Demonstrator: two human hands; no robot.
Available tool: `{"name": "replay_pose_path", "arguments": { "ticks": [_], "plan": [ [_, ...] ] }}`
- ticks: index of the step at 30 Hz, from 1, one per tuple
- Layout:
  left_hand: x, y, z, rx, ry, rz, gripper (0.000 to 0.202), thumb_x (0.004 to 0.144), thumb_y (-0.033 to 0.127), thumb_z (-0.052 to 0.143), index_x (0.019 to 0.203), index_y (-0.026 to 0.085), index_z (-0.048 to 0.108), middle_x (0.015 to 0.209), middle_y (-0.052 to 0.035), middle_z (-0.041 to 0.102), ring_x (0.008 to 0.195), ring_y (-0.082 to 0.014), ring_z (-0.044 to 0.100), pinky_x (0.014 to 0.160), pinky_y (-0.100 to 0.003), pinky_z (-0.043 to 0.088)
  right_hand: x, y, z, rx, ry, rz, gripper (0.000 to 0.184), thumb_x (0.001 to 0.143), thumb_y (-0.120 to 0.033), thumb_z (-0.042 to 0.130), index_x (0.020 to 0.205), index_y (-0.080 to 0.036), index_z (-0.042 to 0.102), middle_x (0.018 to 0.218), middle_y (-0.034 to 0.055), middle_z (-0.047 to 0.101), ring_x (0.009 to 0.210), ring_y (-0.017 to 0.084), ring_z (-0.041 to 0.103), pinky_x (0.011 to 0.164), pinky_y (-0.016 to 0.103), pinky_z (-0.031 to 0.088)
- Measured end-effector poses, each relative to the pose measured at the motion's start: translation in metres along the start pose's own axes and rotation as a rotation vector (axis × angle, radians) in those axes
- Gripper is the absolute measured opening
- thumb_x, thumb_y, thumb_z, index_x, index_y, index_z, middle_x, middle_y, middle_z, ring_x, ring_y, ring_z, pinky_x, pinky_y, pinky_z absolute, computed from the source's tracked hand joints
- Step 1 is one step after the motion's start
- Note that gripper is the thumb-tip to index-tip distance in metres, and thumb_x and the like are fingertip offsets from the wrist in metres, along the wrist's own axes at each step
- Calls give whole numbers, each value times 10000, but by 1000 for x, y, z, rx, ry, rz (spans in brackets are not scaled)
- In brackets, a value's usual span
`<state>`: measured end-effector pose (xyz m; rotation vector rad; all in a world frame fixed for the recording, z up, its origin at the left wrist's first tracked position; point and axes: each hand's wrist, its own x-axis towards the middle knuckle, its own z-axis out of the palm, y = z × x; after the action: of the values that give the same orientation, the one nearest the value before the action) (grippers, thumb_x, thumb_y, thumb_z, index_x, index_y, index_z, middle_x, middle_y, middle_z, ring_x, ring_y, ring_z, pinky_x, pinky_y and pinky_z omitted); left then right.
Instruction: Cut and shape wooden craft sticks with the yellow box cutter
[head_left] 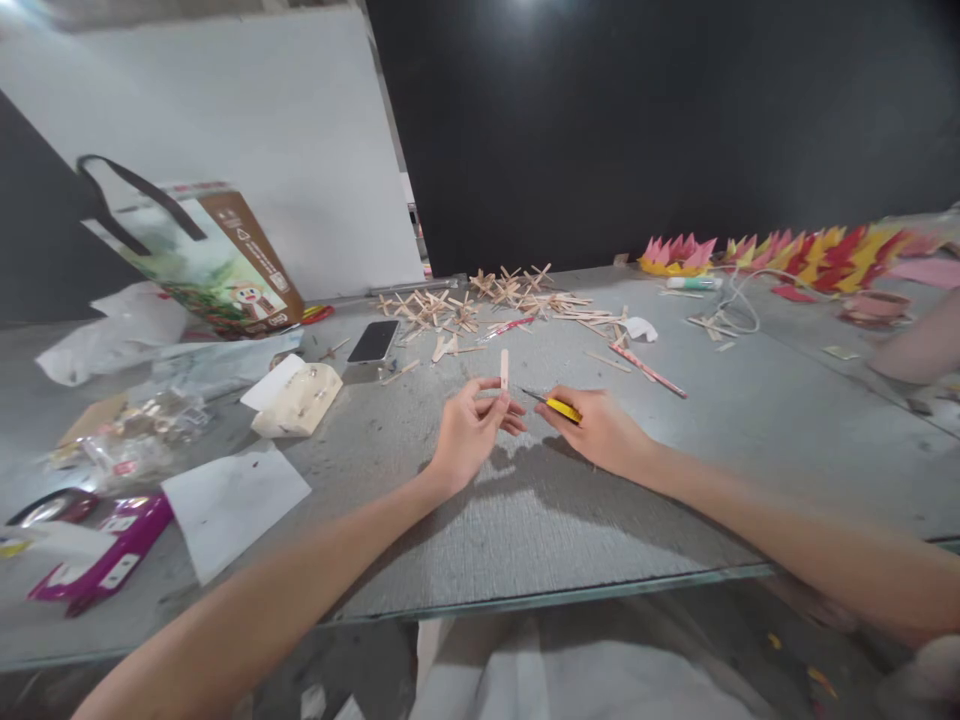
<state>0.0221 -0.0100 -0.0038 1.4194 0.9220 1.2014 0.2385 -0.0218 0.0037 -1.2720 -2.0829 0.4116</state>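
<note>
Wooden stick point(504, 372) pinched between thumb and fingers of the left hand point(466, 432), its free end pointing up and away; the other fingers are loosely curled toward the right. It is held mid-scene, apparently above the grey tabletop point(652, 530), on the near side of the piled sticks point(517, 290). Yellow-handled knife point(564, 409) gripped in the right hand point(600, 428), thin blade point(531, 395) directed left, just beside the stick; no contact is seen.

Handling, as judged: the pinch should be made firm and low, so that twisting is prevented. The loose left fingers lie close to the blade's line and are better tucked back. Any stroke is best directed away from the thumb, with light, repeated pressure, as thin wood may be split along the grain. Steadier support would be given by the tabletop than by mid-air holding. The phone point(373, 342), to the far left, is best avoided as a backing.
</note>
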Motion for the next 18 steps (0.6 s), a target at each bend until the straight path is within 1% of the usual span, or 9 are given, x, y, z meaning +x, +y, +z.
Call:
{"name": "replay_pose_path", "arguments": {
  "ticks": [3,6,8,11,14,18],
  "plan": [
    [-5,4,4,6,-39,3,399,957,490,702,1118,155,555,837,-89,799,655,-202,768,657,-326,630,1,-6,-2,110,30,70,308,1012,-474,583,973,-194,705,709,-3,646,624,160,552,623,282,379],
    [-9,4,9,-23,-95,-8,395,939,511,719,1054,165,565,836,-85,792,647,-191,755,647,-323,622,1,-12,-4,246,58,148,331,960,-510,646,1015,-192,719,676,-28,595,607,150,500,595,277,371],
    [-13,4,12,-18,-136,-21,381,938,511,722,1025,169,578,815,-73,783,629,-177,739,639,-313,612,1,-15,-4,326,61,171,329,936,-517,678,980,-194,721,672,-35,576,608,142,479,595,275,369],
    [-17,1,16,24,-189,-27,352,957,508,699,1004,174,600,784,-55,769,618,-162,728,631,-293,596,1,-17,-3,428,56,138,283,936,-469,681,872,-193,687,718,-26,588,653,138,497,634,270,389],
    [-18,0,17,33,-205,-30,347,957,511,695,998,180,598,779,-50,767,619,-164,730,623,-290,592,0,-19,-4,448,54,143,282,955,-448,649,839,-192,660,667,-42,533,611,127,457,612,269,371],
    [-17,2,17,31,-185,-52,352,949,512,704,992,177,601,772,-51,763,613,-167,731,618,-292,594,0,-22,-8,387,54,182,349,984,-493,605,842,-184,682,589,-64,427,551,117,373,565,275,322]
  ]
}}
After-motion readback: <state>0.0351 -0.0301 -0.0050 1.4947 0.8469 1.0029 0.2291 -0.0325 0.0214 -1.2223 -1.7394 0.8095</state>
